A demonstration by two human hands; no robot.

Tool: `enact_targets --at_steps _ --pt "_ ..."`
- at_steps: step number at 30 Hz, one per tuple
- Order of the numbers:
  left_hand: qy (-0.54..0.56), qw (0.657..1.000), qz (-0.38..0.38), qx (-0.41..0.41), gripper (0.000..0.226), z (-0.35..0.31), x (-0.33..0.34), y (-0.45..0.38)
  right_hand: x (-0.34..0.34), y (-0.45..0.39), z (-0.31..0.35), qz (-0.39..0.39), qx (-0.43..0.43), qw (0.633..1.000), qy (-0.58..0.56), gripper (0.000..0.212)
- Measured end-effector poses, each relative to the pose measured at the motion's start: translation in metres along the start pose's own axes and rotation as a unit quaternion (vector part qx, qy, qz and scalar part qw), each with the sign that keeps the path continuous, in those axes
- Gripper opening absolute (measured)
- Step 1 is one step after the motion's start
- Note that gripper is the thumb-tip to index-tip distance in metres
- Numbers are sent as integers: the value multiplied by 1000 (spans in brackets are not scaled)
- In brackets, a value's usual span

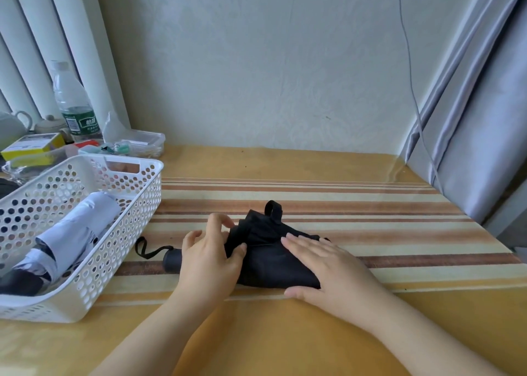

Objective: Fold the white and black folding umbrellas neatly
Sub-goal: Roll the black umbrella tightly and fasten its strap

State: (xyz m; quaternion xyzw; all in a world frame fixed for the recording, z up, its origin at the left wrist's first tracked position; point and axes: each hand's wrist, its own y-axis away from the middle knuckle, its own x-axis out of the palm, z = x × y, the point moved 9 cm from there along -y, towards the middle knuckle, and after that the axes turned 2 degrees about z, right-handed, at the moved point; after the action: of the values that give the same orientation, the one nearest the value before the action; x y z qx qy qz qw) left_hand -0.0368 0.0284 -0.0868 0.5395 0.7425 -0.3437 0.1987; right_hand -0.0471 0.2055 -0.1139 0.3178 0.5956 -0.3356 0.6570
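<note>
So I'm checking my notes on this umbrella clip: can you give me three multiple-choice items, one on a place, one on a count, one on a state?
1. Where is the white umbrella?
A. in the white basket
B. on the striped cloth beside the black one
C. in the left hand

2. How many umbrellas show?
A. one
B. two
C. three

3. How does the right hand meet the black umbrella?
A. it lies flat on the fabric with straight fingers
B. it hangs clear above it
C. it grips the wrist strap

Answers: 1 A, the white umbrella lies inside the perforated basket on the left. 2 B, one white in the basket and one black on the table. 3 A, the right hand presses flat on the black canopy, while the left hand pinches the fabric near the handle end.
</note>
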Motion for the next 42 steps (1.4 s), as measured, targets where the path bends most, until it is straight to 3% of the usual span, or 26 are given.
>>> enact_targets --at_steps 2,4,5,7,8,9,11,15,20,24,29,33,38,42 --pt "-61 997 38 8 22 -1 3 -4 -1 -2 -1 2 -2 1000 -9 83" --pt "-223 971 43 72 30 -14 1 -10 -4 -3 1 -10 -6 1000 -22 76" --pt "-283 948 18 146 39 -29 0 -10 -6 -2 3 -17 -9 1000 -22 75" --pt "-299 892 19 339 49 -62 11 4 -7 -2 3 -29 -10 999 -12 73" --pt "-293 862 59 409 51 -70 22 13 -8 -2 4 -30 -10 999 -8 73" --pt "-294 845 126 428 57 -68 36 19 -8 -2 5 -28 -9 1000 -8 73" --pt "-289 852 234 368 63 -59 52 20 -6 -2 6 -15 -7 1000 -7 73" --pt "-298 866 321 241 71 -31 63 6 -3 -4 3 4 4 1000 -9 74" --pt "-233 873 397 162 66 -17 70 -4 -2 1 -4 31 9 998 -60 66" --pt "-238 882 375 162 60 -21 68 -6 -2 1 -13 73 45 992 -97 66" --pt "-303 876 301 225 47 -38 66 9 -2 -3 -9 100 71 988 -93 75" --pt "-311 879 273 240 48 -44 65 20 -7 -2 1 65 81 992 -65 64" --pt "-241 889 352 167 51 -32 54 13 -11 10 6 -30 50 997 -45 63" --pt "-251 878 360 191 44 -33 55 16 -14 17 13 -127 -1 991 30 55"
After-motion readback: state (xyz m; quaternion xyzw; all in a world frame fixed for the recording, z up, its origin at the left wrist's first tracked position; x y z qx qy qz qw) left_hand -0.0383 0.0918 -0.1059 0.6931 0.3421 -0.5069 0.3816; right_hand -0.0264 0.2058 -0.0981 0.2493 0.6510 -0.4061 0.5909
